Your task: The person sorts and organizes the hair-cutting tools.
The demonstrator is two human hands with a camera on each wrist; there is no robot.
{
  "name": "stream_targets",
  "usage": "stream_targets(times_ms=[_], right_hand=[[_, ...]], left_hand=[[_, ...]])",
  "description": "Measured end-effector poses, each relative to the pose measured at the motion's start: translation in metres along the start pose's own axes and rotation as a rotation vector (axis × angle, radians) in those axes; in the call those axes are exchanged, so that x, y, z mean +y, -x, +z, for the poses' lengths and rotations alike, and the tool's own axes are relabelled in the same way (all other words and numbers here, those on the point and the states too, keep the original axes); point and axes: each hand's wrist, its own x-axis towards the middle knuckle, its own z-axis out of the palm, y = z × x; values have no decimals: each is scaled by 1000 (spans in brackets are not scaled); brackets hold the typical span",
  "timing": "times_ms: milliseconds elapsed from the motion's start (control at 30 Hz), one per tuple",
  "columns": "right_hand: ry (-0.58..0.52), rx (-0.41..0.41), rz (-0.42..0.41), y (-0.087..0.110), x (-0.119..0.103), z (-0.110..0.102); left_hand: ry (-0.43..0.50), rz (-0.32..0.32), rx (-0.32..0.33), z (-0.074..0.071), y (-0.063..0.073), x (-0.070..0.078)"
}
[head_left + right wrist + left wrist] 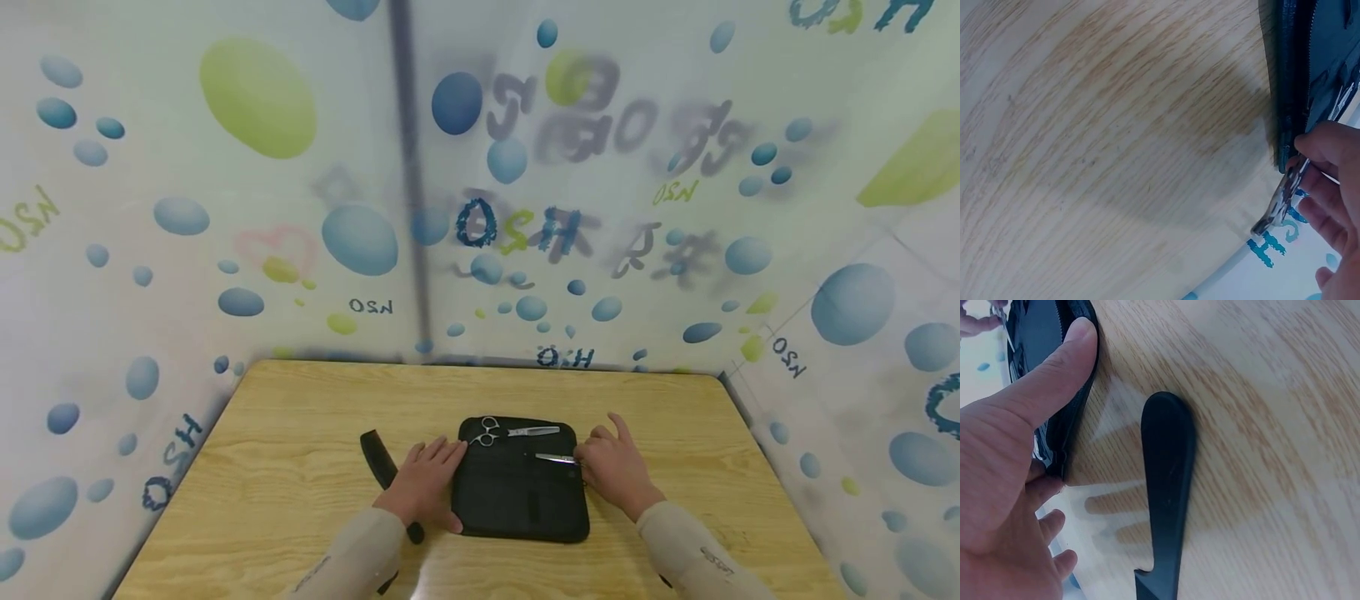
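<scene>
A black zip case (517, 508) lies open and flat on the wooden table. My left hand (429, 482) rests along its left edge, fingers spread, the thumb (1063, 365) over the zipped rim. Across the case's right edge, my right hand (617, 471) pinches a pair of silver scissors (1282, 194) by the handle end between thumb and fingers. Their blades (553, 458) point left over the case. Another silver pair of scissors (534, 432) lies across the upper part of the case, finger rings to the left. Beneath my left wrist runs a black handled comb (1168, 469), partly hidden in the head view.
The pale wooden table (300, 433) stretches out around the case. Behind it and on both sides hang white sheets (360, 150) printed with blue and green bubbles and lettering.
</scene>
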Motion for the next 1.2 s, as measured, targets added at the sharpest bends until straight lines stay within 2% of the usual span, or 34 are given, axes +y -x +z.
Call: stream_targets(times_ms=[167,433,667,1067,1200], right_hand=[[1,16,6,-2,-1,3],[-16,-5,35,-7,-3,5],[-34,26,34,-11,-2,9],[5,61,-13,-17,-8,20],[3,95,-35,-19,-11,20]], left_hand=[[-5,-4,2,1,-1,0],[-3,-12,-1,0,1,1],[-4,-14,-9,-2,1,3],[-57,-18,-19,-1,1,4],[-79,-22,-18,-2,0,5]])
